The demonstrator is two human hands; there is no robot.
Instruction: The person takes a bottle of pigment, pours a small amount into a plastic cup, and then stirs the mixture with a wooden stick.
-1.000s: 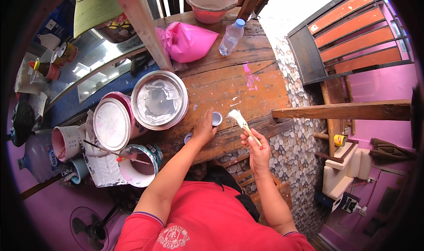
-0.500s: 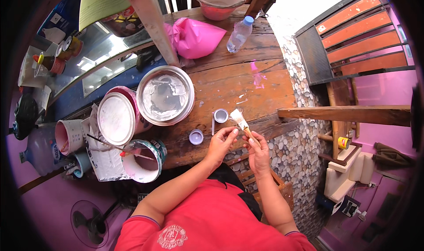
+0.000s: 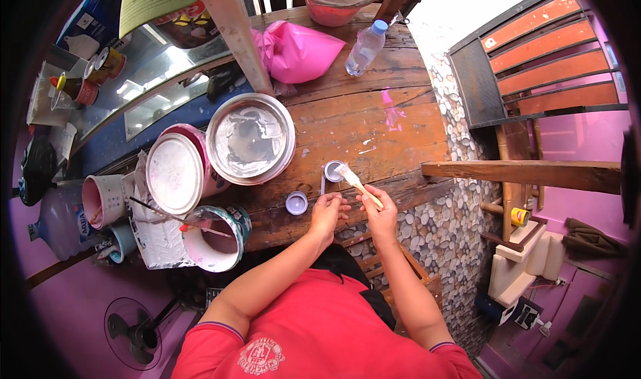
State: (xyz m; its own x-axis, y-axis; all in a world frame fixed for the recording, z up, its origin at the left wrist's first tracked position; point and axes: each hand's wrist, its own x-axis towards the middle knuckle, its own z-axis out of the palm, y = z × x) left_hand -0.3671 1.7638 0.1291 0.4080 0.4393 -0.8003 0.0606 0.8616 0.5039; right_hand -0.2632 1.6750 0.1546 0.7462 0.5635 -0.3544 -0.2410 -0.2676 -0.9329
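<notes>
My right hand grips the wooden handle of a paintbrush with white-coated bristles. Its bristle tip is at the right rim of a small round pot; whether it touches the contents I cannot tell. My left hand is just below the pot, fingers loosely bent and apart, with nothing visible in them. Between that hand and the pot, a thin pale strip lies against the pot's left side. A small round lid, pale lilac, rests on the wooden table left of my left hand.
Left of the hands stand a large round tub, a white-lidded bucket and a paint-smeared bucket with a stick across it. A pink plastic bag, water bottle and basin are at the back. A wooden beam juts in from the right.
My right hand has lowered the paintbrush leftward, bringing its bristles from beside the pot to its rim. My left hand has drawn slightly back from the brush.
</notes>
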